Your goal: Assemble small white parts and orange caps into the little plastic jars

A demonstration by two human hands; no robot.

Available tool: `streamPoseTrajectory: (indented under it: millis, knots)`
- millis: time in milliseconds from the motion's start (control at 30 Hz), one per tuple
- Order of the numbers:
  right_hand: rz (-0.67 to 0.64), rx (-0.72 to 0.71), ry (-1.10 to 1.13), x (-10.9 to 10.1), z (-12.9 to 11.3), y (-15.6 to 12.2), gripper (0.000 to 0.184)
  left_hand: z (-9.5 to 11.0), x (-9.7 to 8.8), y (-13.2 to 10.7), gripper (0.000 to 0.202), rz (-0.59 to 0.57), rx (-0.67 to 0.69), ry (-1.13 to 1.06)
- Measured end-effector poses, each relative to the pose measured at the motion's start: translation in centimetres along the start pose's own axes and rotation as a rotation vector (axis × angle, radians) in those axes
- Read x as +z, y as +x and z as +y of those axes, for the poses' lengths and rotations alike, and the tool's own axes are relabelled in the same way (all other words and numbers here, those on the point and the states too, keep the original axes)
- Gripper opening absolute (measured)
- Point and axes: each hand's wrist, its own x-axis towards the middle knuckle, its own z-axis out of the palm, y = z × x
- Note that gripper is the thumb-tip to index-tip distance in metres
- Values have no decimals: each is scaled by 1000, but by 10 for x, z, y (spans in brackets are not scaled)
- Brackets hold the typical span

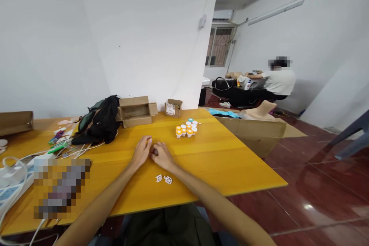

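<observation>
Where they meet at mid-frame, left hand (142, 150) and right hand (162, 155), fingers curled, together pinch one small dark piece (155, 151) just above the yellow table (225, 161). This looks like fine fingertip work under way, calling for a steady grip. Below: two white dotted pieces (163, 179). Upper right: orange-and-white pots (186, 127). Beyond: labelled carton (173, 108), print unreadable.

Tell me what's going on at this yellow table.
A person's left hand and right hand meet fingertip to fingertip on the yellow table, around something small and dark, too small to identify. Two small white pieces lie just nearer the person; a cluster of orange-and-white containers stands beyond. Another person sits far behind.
</observation>
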Motion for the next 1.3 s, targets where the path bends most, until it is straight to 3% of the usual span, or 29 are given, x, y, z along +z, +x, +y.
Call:
streamPoseTrajectory:
  millis: [133,267,400,500,633,767,900,1100,1300]
  knots:
    - [-37,-24,94,9,-6,6,11,-4,-16,-11,30,-6,-19,22]
    - [89,-35,332,-4,6,-2,17,10,-20,-36,41,-13,66,126]
    - [276,-60,369,-42,31,-11,23,34,-22,-76,55,-142,276,266]
    - [460,-32,258,-82,66,-14,26,44,-22,-99,68,-261,388,376]
    - [639,116,16,-132,131,-12,24,40,-14,-100,66,-305,429,523]
    - [509,156,-250,-159,186,-2,27,28,-6,-76,59,-306,421,550]
    - [296,92,-405,-163,213,17,35,23,-3,-55,62,-332,388,507]
    - [180,32,-488,-161,221,24,37,25,-10,-41,45,-365,297,334]
    - [154,60,-505,-152,201,-21,40,21,-14,-29,27,-329,201,187]
